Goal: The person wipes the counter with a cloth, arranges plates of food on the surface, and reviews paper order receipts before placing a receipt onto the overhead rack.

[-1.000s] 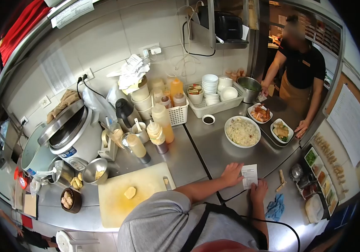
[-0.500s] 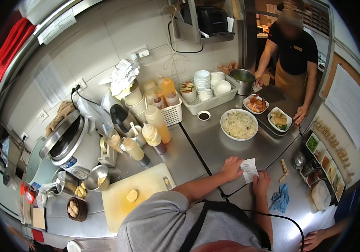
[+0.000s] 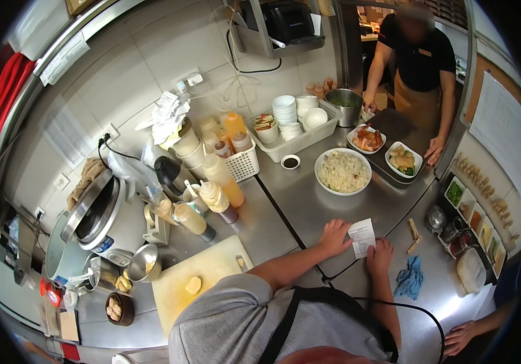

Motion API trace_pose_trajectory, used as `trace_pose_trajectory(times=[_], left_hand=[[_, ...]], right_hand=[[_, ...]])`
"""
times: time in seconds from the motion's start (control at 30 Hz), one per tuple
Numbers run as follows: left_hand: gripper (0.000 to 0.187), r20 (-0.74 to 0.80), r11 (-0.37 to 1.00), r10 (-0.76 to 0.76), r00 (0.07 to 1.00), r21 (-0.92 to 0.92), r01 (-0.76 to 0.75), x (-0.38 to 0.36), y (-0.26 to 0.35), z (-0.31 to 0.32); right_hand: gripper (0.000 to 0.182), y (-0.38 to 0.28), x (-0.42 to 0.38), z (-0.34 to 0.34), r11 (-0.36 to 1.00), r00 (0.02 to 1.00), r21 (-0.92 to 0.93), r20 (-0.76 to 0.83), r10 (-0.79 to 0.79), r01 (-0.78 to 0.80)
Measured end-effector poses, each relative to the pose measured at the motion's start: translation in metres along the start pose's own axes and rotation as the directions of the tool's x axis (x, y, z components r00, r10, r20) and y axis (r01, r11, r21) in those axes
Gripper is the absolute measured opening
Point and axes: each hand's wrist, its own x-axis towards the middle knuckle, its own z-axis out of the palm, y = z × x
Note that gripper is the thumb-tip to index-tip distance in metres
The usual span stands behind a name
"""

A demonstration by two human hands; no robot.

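A printed white paper slip (image 3: 362,238) is between my two hands, just above the steel counter. My left hand (image 3: 336,238) pinches its left edge, and my right hand (image 3: 381,253) grips its lower right edge. Beyond the hands sits a large white bowl of fried rice (image 3: 343,172). Right of my right hand lie a crumpled blue cloth (image 3: 410,278) and a small wooden clip-like object (image 3: 414,235). A small dish of dark sauce (image 3: 290,162) stands left of the bowl.
Two filled dishes (image 3: 367,139) (image 3: 404,160) stand by a tray before a co-worker (image 3: 419,79). Sauce bottles (image 3: 223,179), a cutting board (image 3: 203,276) and a rice cooker (image 3: 112,212) are at left. Condiment trays (image 3: 475,221) line the right; another person's hand (image 3: 459,337) is lower right.
The view has shifted slightly. The slip is raised and more upright between my hands, with its printed side more visible. Both hands still hold it.
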Motion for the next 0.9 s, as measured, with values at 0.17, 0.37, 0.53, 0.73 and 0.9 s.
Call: trace_pose_trajectory(times=[0.17,0.37,0.53,0.73,0.9], left_hand=[[0.046,0.029,1.0,-0.02,0.999,-0.004,0.02,0.0,0.001,-0.003],[0.043,0.009,1.0,-0.02,1.0,-0.018,0.02,0.0,-0.001,0.0],[0.042,0.027,0.999,-0.022,0.999,-0.023,0.023,0.0,-0.001,-0.001],[0.04,0.004,1.0,-0.013,1.0,-0.019,0.013,0.0,-0.001,0.0],[0.04,0.017,0.997,-0.049,0.999,0.068,0.048,0.001,-0.002,0.008]], right_hand=[[0.024,0.0,0.002,0.0,0.999,0.997,-0.021,0.058,0.042,-0.041],[0.024,-0.001,0.001,0.001,0.997,0.996,-0.034,0.063,0.069,-0.067],[0.025,0.0,0.0,0.001,0.998,0.998,-0.023,0.043,0.056,-0.055],[0.025,0.0,-0.001,-0.002,1.0,0.999,-0.001,0.034,0.03,-0.03],[0.023,0.012,-0.002,0.009,1.0,1.0,-0.025,0.002,-0.017,0.017]])
